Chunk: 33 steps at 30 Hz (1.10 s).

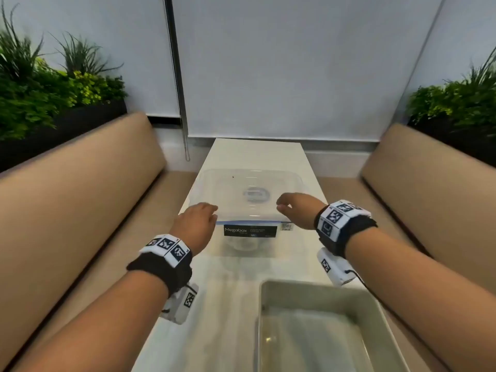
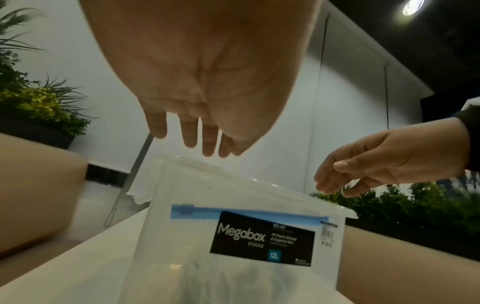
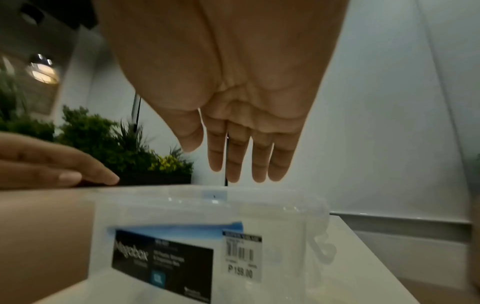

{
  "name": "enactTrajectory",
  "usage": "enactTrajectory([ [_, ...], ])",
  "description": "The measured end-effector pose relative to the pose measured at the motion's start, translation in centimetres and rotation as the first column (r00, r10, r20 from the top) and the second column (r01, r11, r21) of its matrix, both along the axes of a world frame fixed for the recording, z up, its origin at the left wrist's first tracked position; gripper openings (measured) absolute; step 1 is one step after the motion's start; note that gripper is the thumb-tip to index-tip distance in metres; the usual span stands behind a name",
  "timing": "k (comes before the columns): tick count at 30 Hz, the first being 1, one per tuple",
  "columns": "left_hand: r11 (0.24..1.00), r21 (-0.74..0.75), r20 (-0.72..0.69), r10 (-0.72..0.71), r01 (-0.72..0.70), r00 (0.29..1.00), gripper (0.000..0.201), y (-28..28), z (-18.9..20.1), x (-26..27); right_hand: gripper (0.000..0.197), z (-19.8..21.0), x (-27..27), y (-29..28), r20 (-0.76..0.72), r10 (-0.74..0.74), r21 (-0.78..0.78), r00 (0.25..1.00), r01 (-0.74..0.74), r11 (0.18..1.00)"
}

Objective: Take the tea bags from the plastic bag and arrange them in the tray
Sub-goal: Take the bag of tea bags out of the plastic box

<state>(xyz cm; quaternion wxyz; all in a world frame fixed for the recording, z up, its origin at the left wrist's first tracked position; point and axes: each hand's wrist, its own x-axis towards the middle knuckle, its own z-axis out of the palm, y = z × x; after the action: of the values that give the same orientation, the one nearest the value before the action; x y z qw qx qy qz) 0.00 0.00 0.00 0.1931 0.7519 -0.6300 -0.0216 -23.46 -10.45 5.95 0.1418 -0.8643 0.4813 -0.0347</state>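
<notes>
Clear lidded box [image 1: 249, 194] on table [image 1: 236, 285]: left hand [image 1: 197, 224] & right hand [image 1: 298, 208] above its near edge, fingers loose, holding nothing; tray [image 1: 381, 318] nearer viewer.

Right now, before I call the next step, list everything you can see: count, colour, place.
storage box: one, clear plastic with lid on, black Megabox label and price sticker on near side, middle of the table
tray: one, pale metal, near right end of the table, nothing plainly in it
table: one, white, between the benches
benches: two, tan, left and right of the table
plants: two groups, green, behind the benches
blinds: white, far wall
tea bags, plastic bag: cannot make out
left hand: open, at the box's near left corner
right hand: open, over the lid's near right
</notes>
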Motion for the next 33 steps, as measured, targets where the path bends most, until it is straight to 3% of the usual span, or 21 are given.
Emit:
enactTrajectory([
  [4,0.998,0.040,0.050,0.051,-0.053,0.997,0.031,-0.9,-0.3,0.7,0.044,-1.5,1.8,-0.9,-0.154,-0.040,0.100,0.987,0.055,0.993],
  [10,0.996,0.004,-0.018,0.089,-0.089,0.996,0.027,-1.4,-0.2,1.0,0.049,-2.1,2.5,-1.9,-0.217,0.018,0.205,0.976,0.027,0.978],
  [16,0.991,-0.075,-0.114,0.104,-0.113,0.988,0.024,-1.4,-0.7,1.0,0.046,-3.4,1.5,-2.8,-0.027,0.031,0.191,0.999,-0.025,0.981],
  [22,0.987,-0.079,-0.104,0.129,-0.137,0.986,0.022,-1.5,-0.6,0.8,0.024,-4.0,0.8,-3.1,0.232,0.002,0.183,0.973,-0.045,0.982],
  [28,0.988,-0.056,-0.090,0.141,-0.146,0.986,0.024,-1.1,-0.4,0.4,0.019,-3.2,0.5,-3.1,0.509,-0.110,0.093,0.854,0.072,0.993],
  [33,0.991,-0.024,-0.083,0.132,-0.134,0.988,0.029,-0.9,-0.5,0.1,0.012,0.2,0.4,-2.9,0.703,-0.129,0.018,0.699,0.163,0.986],
])
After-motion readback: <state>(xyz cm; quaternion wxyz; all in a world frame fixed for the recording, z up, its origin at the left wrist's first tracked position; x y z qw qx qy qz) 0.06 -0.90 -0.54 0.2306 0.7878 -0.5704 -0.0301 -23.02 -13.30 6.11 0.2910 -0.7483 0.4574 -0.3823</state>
